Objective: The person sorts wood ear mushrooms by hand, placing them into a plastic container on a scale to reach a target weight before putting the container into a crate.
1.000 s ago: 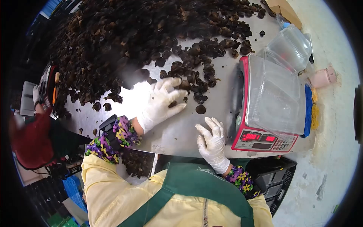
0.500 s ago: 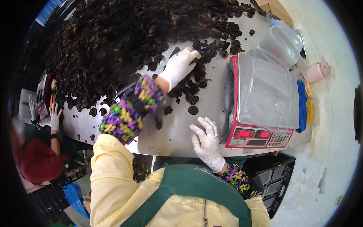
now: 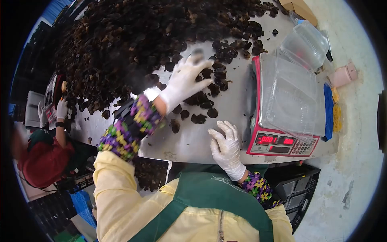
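The left hand [image 3: 183,82], in a white glove, is lying palm down with its fingers spread apart, clamped on nothing. It is pressing on a loose scatter of dark brown, wrinkled dried mushroom pieces [image 3: 205,101] on the bare grey steel desk [image 3: 189,141]. A blurred dark piece is sitting just at its fingertips. The right hand [image 3: 226,147], also in a white glove, is resting flat and open near the desk's front edge and is touching no mushroom.

Just beyond the left hand, the big dark heap of the same mushrooms [image 3: 133,44] is covering most of the desk. To the right, a clear, shallow plastic tray [image 3: 290,97] is sitting on a red-and-grey electronic scale [image 3: 282,145]. The tray is showing nothing inside it, so the weighing looks barely begun, with nearly all the mushrooms unsorted. More clear plastic containers [image 3: 306,44] are standing stacked behind the scale.

The scale's red digits are glowing, but they are too small to read with certainty. No brand or label is legible. At the far left, a co-worker in a red top [image 3: 44,157] is reaching out a gloved hand [image 3: 61,109].
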### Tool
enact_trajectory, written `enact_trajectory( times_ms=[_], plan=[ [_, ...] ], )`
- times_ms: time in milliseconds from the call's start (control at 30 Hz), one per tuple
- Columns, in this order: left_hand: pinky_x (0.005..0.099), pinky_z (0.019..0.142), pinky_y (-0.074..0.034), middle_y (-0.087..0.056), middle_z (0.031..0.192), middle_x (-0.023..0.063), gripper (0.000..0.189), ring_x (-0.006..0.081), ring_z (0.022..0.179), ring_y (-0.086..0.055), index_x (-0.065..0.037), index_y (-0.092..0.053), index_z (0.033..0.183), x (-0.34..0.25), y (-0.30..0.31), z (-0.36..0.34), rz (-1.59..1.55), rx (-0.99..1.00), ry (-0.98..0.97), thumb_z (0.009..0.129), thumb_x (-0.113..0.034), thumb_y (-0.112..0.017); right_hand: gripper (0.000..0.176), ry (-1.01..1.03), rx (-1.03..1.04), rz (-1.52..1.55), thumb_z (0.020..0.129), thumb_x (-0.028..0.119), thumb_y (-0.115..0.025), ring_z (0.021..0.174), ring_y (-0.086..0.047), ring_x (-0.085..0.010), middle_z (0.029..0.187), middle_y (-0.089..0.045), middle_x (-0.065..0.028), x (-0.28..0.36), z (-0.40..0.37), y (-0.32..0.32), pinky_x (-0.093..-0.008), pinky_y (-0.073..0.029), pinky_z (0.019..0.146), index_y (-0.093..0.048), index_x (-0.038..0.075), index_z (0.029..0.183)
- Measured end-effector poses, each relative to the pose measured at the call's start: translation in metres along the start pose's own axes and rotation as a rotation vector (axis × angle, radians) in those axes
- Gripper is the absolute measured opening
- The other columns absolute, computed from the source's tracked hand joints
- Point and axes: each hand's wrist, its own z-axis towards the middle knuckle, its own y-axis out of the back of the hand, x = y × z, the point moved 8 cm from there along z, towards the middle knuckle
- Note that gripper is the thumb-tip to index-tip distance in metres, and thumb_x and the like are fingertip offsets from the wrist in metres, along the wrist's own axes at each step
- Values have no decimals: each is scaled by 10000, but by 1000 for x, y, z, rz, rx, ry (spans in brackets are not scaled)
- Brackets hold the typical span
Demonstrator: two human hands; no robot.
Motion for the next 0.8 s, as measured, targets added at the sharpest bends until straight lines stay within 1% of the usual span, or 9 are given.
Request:
enact_trajectory(
  times_ms=[100,133,200,233,267,333,433,600,800],
  plan=[
    [496,1085,-414,-460,1478,228,626,417,1325,-473,-218,-571,1405,-7,-37,42,6,59,-32,841,-415,-756,346,-3,-25,-12,788,26,-683,1260,-496,-393,1319,-551,-156,1,0,3,-506,-412,1076,-708,96,1126],
    [474,1029,-457,-534,1393,203,545,399,1265,-529,-200,-633,1320,-15,-44,44,-14,43,-47,829,-392,-770,350,-11,-32,2,785,20,-681,1258,-498,-397,1314,-554,-158,0,0,3,-498,-421,1069,-708,93,1126],
    [452,932,-506,-619,1194,151,379,366,1127,-606,-168,-694,1173,-26,-64,43,15,282,-82,836,-326,-760,352,-6,-37,-3,784,15,-679,1254,-500,-400,1307,-558,-160,-1,-1,4,-494,-428,1061,-707,90,1126],
    [434,839,-527,-622,1012,108,236,327,997,-639,-152,-711,1044,-39,-56,34,-35,150,-192,838,-262,-743,353,-3,-43,1,782,10,-676,1249,-502,-404,1300,-561,-163,0,-1,4,-490,-436,1054,-706,87,1126],
    [415,813,-528,-610,971,99,218,304,983,-640,-159,-713,1031,-48,-58,22,30,106,-244,833,-247,-736,353,-4,-44,3,782,10,-676,1249,-502,-404,1300,-561,-163,-1,-1,5,-490,-436,1054,-706,87,1126],
    [400,856,-512,-625,1029,75,236,277,1019,-629,-174,-707,1046,-69,-57,-10,167,224,-218,830,-264,-741,340,-14,-32,52,791,33,-686,1243,-495,-414,1307,-546,-181,-1,-1,4,-519,-410,1065,-686,73,1129],
    [421,962,-470,-630,1187,33,359,257,1109,-598,-220,-684,1179,-101,-19,-65,-39,36,-343,829,-278,-741,350,-26,-53,40,782,18,-680,1237,-502,-410,1295,-551,-177,-2,-4,4,-506,-427,1050,-686,71,1127],
    [389,847,-486,-658,996,30,267,250,971,-618,-153,-728,1020,-59,21,-80,-82,-230,-173,777,-44,-754,315,-31,-83,101,786,-1,-670,1229,-516,-395,1262,-567,-165,-2,-2,9,-479,-441,1047,-696,70,1091],
    [391,873,-447,-647,1035,13,201,253,1006,-577,-161,-743,972,-41,5,-41,34,-159,-133,784,-217,-788,294,-19,-107,77,792,-4,-669,1217,-530,-391,1253,-578,-160,-1,-1,12,-467,-449,1044,-700,67,1076]
  ],
)
